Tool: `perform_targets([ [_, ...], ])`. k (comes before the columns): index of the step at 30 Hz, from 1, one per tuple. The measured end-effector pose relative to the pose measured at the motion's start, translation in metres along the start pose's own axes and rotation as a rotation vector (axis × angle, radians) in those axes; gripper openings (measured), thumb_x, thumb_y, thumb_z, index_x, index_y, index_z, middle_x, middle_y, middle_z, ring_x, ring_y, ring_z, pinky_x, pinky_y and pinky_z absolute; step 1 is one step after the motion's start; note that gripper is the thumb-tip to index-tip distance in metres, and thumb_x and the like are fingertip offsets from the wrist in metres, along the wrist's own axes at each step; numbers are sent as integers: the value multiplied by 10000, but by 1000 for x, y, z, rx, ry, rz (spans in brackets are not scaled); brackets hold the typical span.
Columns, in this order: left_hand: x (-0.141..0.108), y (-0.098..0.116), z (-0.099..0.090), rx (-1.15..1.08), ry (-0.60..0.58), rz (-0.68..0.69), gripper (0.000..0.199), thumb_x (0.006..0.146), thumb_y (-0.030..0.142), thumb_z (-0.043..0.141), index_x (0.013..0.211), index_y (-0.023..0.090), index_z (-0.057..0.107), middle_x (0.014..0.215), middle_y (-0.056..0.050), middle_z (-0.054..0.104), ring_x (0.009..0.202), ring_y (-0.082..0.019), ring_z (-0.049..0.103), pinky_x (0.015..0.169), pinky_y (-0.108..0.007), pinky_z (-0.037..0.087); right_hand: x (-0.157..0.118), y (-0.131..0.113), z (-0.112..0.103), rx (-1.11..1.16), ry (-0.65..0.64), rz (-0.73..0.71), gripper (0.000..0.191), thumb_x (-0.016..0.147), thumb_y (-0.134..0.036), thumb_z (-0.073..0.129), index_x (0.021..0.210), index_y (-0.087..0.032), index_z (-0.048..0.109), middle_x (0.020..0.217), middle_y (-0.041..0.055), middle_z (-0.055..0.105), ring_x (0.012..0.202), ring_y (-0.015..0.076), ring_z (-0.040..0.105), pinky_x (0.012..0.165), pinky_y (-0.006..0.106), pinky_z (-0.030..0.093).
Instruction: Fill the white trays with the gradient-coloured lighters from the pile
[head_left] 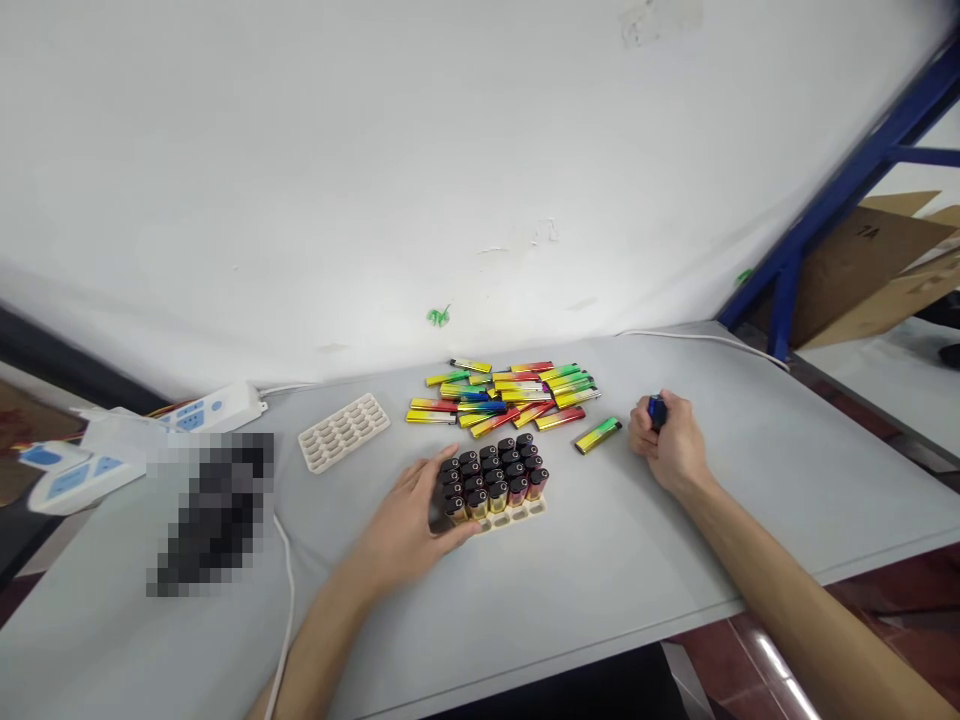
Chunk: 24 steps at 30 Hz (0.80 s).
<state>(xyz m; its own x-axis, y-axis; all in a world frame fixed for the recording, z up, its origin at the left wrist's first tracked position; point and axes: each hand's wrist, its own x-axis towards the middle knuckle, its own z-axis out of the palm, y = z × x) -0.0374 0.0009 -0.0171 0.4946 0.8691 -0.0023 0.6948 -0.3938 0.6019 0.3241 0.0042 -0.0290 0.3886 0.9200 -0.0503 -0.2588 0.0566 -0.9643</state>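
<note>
My left hand (397,525) curls round the left side of a beige slotted tray (517,514). Its thumb lies at the front corner and its fingers reach behind. Upright metallic lighters (496,497) with black tops fill most of the tray's rows; slots along the front show bare. To the right, above the table, my right hand (671,440) is closed in a fist round a lighter with a blue body and dark top (657,411); the fingers cover most of it. A single yellow-green lighter (598,435) lies flat between the tray and that hand.
A loose pile of multicoloured lighters (517,390) lies near the wall. A second beige tray (344,433), its slots bare, rests at left. Power strips (217,407), a white cable (289,590) and a blurred-out dark object (221,515) occupy the left side. Cardboard boxes (862,270) stand beyond a blue frame (784,300).
</note>
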Motion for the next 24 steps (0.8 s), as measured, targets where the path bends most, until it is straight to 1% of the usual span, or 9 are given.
perform_targets([
  [4,-1,-5,1,-22,-28,12,1061,734,555,757,1560,289,147,1496,-116,402,1411,-331,356,1148,-478,339,-1,-2,2,-11,16,-7,513,913,-555,411,532,-211,400,437,-68,239,374,74,200,384,245,154],
  [7,-1,-9,2,-11,-58,7,1158,680,565,796,1569,281,110,1531,-133,341,1446,-352,281,1163,-501,307,-2,-3,3,-40,25,14,459,902,-472,402,521,-217,393,422,-64,238,367,79,193,382,251,154],
  [10,-1,-8,1,-12,-74,-9,1173,675,561,799,1572,284,95,1542,-128,325,1456,-345,262,1175,-495,289,-2,-3,3,-69,30,1,425,888,-433,378,516,-228,372,411,-63,231,359,85,188,378,256,155],
  [13,-1,-5,-1,-19,-84,-8,1141,691,553,788,1570,287,111,1551,-114,326,1461,-336,258,1182,-482,282,-1,0,1,-131,27,-41,436,906,-475,369,546,-230,394,430,-64,248,369,92,209,384,260,183],
  [16,-1,-3,-2,-27,-66,-4,1040,762,542,730,1568,279,128,1540,-117,347,1451,-323,279,1177,-473,291,-3,3,1,-216,18,-95,485,948,-536,306,622,-220,475,474,-50,305,410,107,265,413,265,239],
  [19,-2,-1,-2,-23,-39,-4,926,833,516,660,1564,261,152,1506,-130,386,1429,-309,320,1169,-466,301,-17,4,3,-393,-23,-168,479,982,-525,278,769,-213,571,568,-15,445,526,137,417,511,274,370],
  [21,-2,0,-3,-16,-22,2,878,850,497,642,1557,254,182,1476,-133,419,1404,-308,359,1159,-462,314,-34,2,7,-571,-66,-232,400,984,-503,356,864,-214,606,686,14,553,681,163,527,648,291,452],
  [22,-2,0,-3,-14,-14,5,864,851,488,641,1553,253,196,1460,-133,437,1387,-310,383,1149,-459,328,-44,0,10,-655,-78,-278,335,969,-490,428,892,-219,610,751,23,590,743,172,557,699,302,469],
  [24,-3,2,-3,-10,-3,3,850,852,474,641,1551,256,208,1434,-130,464,1355,-312,422,1126,-453,355,-66,-6,16,-783,-166,-408,223,915,-445,572,925,-227,617,906,47,631,834,190,589,765,329,495],
])
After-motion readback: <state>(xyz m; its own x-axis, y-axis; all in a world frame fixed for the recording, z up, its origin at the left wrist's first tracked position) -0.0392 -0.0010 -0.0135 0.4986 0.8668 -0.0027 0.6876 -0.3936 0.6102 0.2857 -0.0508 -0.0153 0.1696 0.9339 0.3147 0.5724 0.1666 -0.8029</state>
